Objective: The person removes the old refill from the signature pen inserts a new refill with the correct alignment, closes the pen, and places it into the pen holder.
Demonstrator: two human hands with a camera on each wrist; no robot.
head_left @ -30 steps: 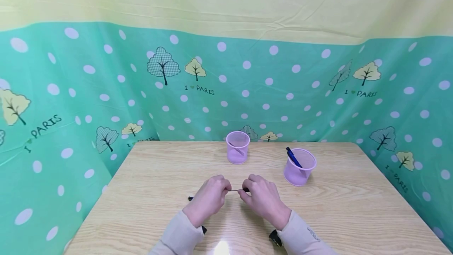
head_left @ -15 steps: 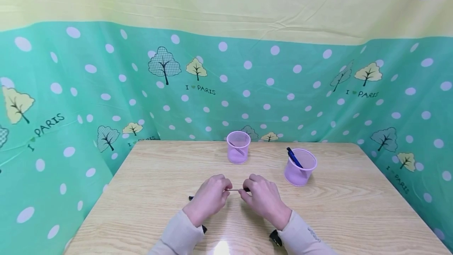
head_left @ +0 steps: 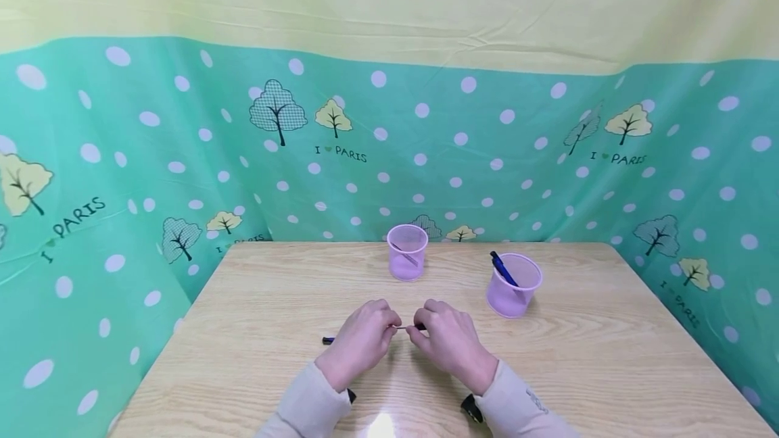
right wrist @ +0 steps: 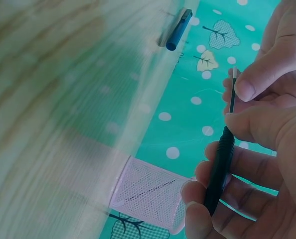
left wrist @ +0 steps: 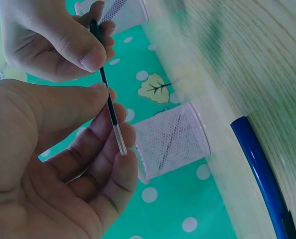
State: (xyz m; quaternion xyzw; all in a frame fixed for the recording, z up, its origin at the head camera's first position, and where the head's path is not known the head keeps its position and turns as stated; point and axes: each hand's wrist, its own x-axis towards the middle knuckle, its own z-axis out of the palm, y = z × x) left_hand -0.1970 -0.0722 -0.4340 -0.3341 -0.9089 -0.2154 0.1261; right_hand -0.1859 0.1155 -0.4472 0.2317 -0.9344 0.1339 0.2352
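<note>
My left hand (head_left: pixel 362 336) pinches a thin pen refill (left wrist: pixel 106 82) between thumb and forefinger. The refill is dark, with a clear end sticking out past those fingers in the left wrist view. My right hand (head_left: pixel 447 340) grips a black ribbed pen grip section (right wrist: pixel 220 172), thumb near its front end. From that end the refill runs across to the left hand. Both hands are close together over the middle of the table. A blue pen barrel (left wrist: pixel 260 174) lies on the wood beside the left hand, mostly hidden by it in the head view.
A lilac mesh pen cup (head_left: pixel 407 262) with a thin stick in it stands at the table's back. To its right, a second lilac cup (head_left: pixel 510 299) holds a blue pen (head_left: pixel 504 269). A patterned green curtain (head_left: pixel 426 174) hangs behind the wooden table (head_left: pixel 274 289).
The two hands have come slightly closer, so less of the refill shows between them in the head view. The head view has shifted a little; the cups stay where they were.
</note>
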